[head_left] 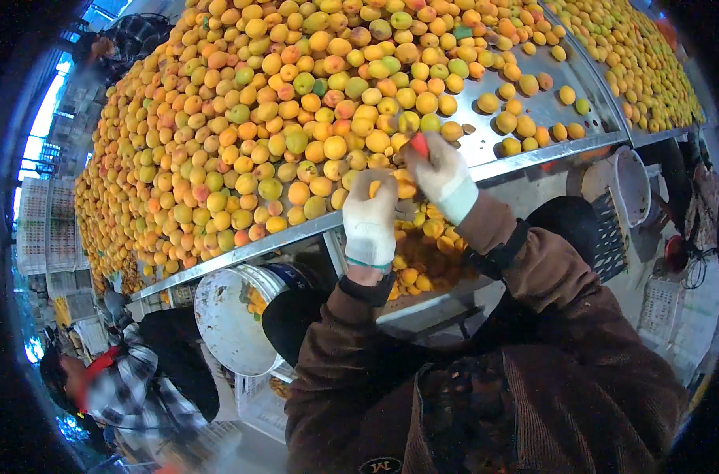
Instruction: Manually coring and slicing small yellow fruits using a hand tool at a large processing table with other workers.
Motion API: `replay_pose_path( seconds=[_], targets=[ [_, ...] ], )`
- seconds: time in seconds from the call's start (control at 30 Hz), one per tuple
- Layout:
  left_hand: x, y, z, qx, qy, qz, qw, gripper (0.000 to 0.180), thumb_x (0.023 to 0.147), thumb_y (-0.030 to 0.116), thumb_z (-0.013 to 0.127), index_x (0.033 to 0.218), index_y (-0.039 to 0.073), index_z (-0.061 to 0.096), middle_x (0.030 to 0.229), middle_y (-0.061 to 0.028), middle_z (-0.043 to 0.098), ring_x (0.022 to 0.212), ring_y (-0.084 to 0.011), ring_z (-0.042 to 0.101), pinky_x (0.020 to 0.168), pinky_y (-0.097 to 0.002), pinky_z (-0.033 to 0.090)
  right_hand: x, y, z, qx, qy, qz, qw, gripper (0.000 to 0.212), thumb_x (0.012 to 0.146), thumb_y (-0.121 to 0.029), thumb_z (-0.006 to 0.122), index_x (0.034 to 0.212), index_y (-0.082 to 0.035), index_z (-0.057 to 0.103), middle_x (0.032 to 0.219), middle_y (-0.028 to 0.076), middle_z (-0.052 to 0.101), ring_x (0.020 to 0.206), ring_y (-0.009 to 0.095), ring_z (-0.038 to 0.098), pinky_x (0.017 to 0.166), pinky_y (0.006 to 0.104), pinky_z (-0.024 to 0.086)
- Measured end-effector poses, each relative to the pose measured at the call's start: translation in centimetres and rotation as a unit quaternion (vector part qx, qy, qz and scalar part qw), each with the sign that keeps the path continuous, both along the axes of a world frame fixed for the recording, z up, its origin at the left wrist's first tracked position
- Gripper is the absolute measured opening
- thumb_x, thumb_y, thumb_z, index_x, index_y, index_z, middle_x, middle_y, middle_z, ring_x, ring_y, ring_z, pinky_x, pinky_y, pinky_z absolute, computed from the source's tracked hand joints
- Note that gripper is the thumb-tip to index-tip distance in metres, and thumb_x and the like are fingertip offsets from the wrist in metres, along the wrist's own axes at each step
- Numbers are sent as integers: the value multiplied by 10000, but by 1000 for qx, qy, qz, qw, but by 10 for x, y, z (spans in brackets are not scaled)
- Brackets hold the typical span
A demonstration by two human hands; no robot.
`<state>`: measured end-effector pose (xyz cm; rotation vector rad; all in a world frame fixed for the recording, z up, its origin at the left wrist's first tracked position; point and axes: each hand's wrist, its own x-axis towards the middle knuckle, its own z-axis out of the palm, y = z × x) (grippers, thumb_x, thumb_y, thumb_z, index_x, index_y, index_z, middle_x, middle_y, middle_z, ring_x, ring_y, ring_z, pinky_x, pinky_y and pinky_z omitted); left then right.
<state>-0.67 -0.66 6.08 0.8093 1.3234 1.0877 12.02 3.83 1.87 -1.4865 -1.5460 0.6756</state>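
Note:
Both my hands wear white gloves and meet over the near edge of a metal sorting table (256, 254) heaped with apricots (241, 118). My left hand (371, 217) is closed, its fingers curled round an apricot (373, 189) that shows only in part. Close by on the right, my right hand (445, 178) is closed on a small red-handled tool (419, 145); its working end is hidden or too blurred to make out. Directly beneath my hands, a container holds more orange fruit pieces (422, 268).
A white bucket (225, 324) with some fruit stands left of my knees. Another white bucket (632, 186) and a black slatted crate (608, 237) sit at the right. A person in a checked shirt (142, 383) works at the lower left; another person (134, 43) is at the far left.

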Motion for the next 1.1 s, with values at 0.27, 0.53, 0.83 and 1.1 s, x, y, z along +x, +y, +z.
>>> replay_pose_path(
  seconds=[0.27, 0.53, 0.83, 1.1],
  targets=[
    [-5, -7, -5, 89, 300, -310, 898, 434, 854, 335, 628, 1172, 41, 596, 977, -167, 678, 843, -244, 675, 766, -326, 513, 49, 28, 22, -30, -75, -24, 996, 265, 852, -285, 618, 981, -56, 589, 770, 175, 616, 725, 324, 618, 638, 411, 485],
    [-24, 5, -10, 132, 337, -194, 912, 318, 900, 307, 563, 1054, 39, 641, 837, -119, 665, 765, -211, 649, 717, -303, 500, 48, 24, 11, -29, -338, 129, 932, 255, 809, -326, 632, 918, -97, 600, 779, 172, 643, 767, 368, 641, 650, 477, 502],
    [-17, 7, -11, 53, 68, -101, 991, 342, 888, 213, 592, 1159, 5, 590, 861, -72, 617, 727, -97, 579, 654, -234, 473, 41, 28, 21, -75, -130, 117, 982, 370, 769, -369, 730, 906, -53, 592, 772, 181, 619, 734, 341, 634, 646, 401, 500],
    [-34, 10, -5, 272, 139, -135, 943, 268, 911, 77, 487, 1158, 16, 573, 1195, -140, 581, 1060, -253, 575, 880, -382, 468, 17, -8, 72, -151, 146, 126, 969, 266, 882, -289, 619, 923, -35, 549, 728, 71, 533, 688, 141, 506, 638, 313, 441]
  ],
)
